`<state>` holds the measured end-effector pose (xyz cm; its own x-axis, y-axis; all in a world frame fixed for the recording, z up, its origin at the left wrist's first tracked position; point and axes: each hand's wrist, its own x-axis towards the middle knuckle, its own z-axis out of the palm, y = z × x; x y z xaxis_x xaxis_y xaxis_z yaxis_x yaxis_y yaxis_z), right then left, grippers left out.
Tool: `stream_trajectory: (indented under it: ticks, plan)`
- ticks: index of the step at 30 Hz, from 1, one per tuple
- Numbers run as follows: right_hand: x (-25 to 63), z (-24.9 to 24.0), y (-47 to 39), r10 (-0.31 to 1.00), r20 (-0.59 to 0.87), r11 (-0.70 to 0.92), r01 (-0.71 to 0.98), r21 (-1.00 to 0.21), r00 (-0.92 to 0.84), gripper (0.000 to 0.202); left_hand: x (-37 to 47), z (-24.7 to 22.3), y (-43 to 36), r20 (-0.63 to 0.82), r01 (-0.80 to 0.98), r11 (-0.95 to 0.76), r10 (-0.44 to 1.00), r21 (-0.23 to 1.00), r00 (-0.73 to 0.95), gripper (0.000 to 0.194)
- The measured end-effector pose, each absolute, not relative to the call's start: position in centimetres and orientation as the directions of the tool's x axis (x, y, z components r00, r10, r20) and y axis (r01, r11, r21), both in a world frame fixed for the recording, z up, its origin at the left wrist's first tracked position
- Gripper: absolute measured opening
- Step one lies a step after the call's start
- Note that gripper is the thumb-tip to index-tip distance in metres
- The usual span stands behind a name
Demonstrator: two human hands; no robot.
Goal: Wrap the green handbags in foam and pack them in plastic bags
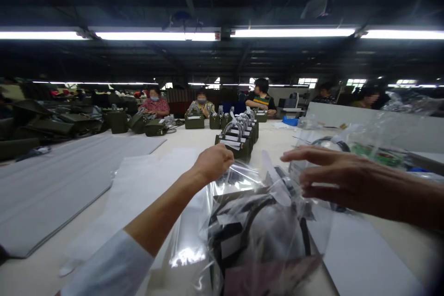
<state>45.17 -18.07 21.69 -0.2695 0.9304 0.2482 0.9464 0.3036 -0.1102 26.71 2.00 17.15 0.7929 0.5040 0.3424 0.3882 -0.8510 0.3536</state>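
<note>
In front of me lies a clear plastic bag [284, 236] with a dark handbag [227, 236] inside it; glare and folds blur the details. My left hand [215, 163] is closed at the far left edge of the bag, pinching the plastic. To the right, my right hand [329, 173] is open, fingers apart and pointing left, above the bag's right side. A white strip [275, 180] stands up between the two hands. Just beyond my left hand, a row of dark green handbags [239, 141] with wrapped handles stands on the table.
White sheets [135, 189] and a large pale board [58, 180] cover the left side. More green bags [62, 122] are piled at the far left. Several co-workers [262, 97] sit across the table [194, 138]. Loose clear plastic [374, 134] lies at the right beside a low white partition [347, 118].
</note>
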Motion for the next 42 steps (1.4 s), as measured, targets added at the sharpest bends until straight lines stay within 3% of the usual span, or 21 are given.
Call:
stream_trajectory:
  ticks: [3, 7, 10, 12, 15, 17, 20, 23, 25, 28, 30, 32, 35, 39, 42]
  plan:
    - [45.7, 22.0, -16.7, 0.908, 0.263, 0.340, 0.941, -0.007, -0.326, 0.021, 26.1, 17.2, -0.4, 0.371, 0.210, -0.936, 0.309, 0.283, 0.876, 0.015]
    - [45.7, 22.1, -14.1, 0.891, 0.180, 0.429, 0.902, -0.037, -0.416, 0.020, 26.0, 17.2, -3.1, 0.334, 0.103, -0.969, 0.177, 0.227, 0.926, 0.020]
    - [45.2, 22.6, -12.8, 0.872, -0.005, 0.479, 0.858, -0.185, -0.489, 0.016, 26.0, 16.8, -3.1, 0.391, 0.131, -0.958, 0.226, 0.255, 0.892, 0.023]
    - [45.1, 23.1, -12.5, 0.858, -0.065, 0.474, 0.835, -0.279, -0.509, 0.015, 26.1, 16.4, -2.5, 0.446, 0.181, -0.915, 0.339, 0.360, 0.828, 0.026]
    - [45.6, 23.4, -12.4, 0.879, -0.018, 0.442, 0.827, -0.347, -0.477, 0.016, 26.6, 15.9, -1.6, 0.434, 0.171, -0.810, 0.463, 0.560, 0.773, 0.031]
    - [46.3, 22.8, -12.2, 0.893, -0.009, 0.416, 0.831, -0.370, -0.451, 0.016, 26.9, 15.6, -1.7, 0.416, 0.122, -0.786, 0.444, 0.606, 0.794, 0.032]
    - [47.1, 21.0, -11.7, 0.900, -0.034, 0.379, 0.819, -0.431, -0.435, 0.016, 27.2, 15.3, -2.2, 0.427, 0.071, -0.825, 0.362, 0.561, 0.829, 0.029]
    - [47.1, 19.8, -11.7, 0.903, 0.058, 0.399, 0.779, -0.484, -0.426, 0.015, 27.5, 15.4, -2.0, 0.443, 0.053, -0.817, 0.364, 0.574, 0.819, 0.029]
    - [47.2, 20.1, -11.7, 0.903, 0.152, 0.426, 0.788, -0.445, -0.402, 0.012, 28.0, 16.5, -1.0, 0.449, 0.038, -0.807, 0.367, 0.589, 0.815, 0.031]
    - [48.4, 22.6, -11.1, 0.904, 0.284, 0.407, 0.845, -0.347, -0.319, 0.012, 29.5, 20.3, 1.3, 0.503, -0.007, -0.857, 0.296, 0.516, 0.812, 0.032]
    - [50.1, 25.3, -9.9, 0.898, 0.372, 0.360, 0.878, -0.316, -0.234, 0.015, 30.2, 23.8, 3.0, 0.615, -0.024, -0.899, 0.280, 0.438, 0.738, 0.028]
    - [52.4, 28.3, -8.6, 0.881, 0.460, 0.255, 0.933, -0.253, -0.116, 0.015, 30.1, 26.9, 4.7, 0.797, 0.047, -0.934, 0.327, 0.354, 0.508, 0.025]
    - [55.9, 32.5, -6.5, 0.753, 0.651, -0.069, 0.996, -0.064, 0.094, 0.022, 28.5, 28.0, 6.9, 0.874, 0.140, -0.899, 0.438, 0.416, 0.212, 0.030]
    - [60.0, 35.7, -2.8, 0.552, 0.804, -0.382, 0.924, 0.007, 0.222, 0.040, 26.5, 22.1, 9.5, 0.715, 0.236, -0.756, 0.655, 0.611, 0.246, 0.027]
    - [62.9, 35.3, 0.9, 0.520, 0.814, -0.511, 0.858, 0.053, 0.259, 0.035, 26.4, 15.3, 11.5, 0.400, 0.324, -0.548, 0.814, 0.772, 0.422, 0.034]
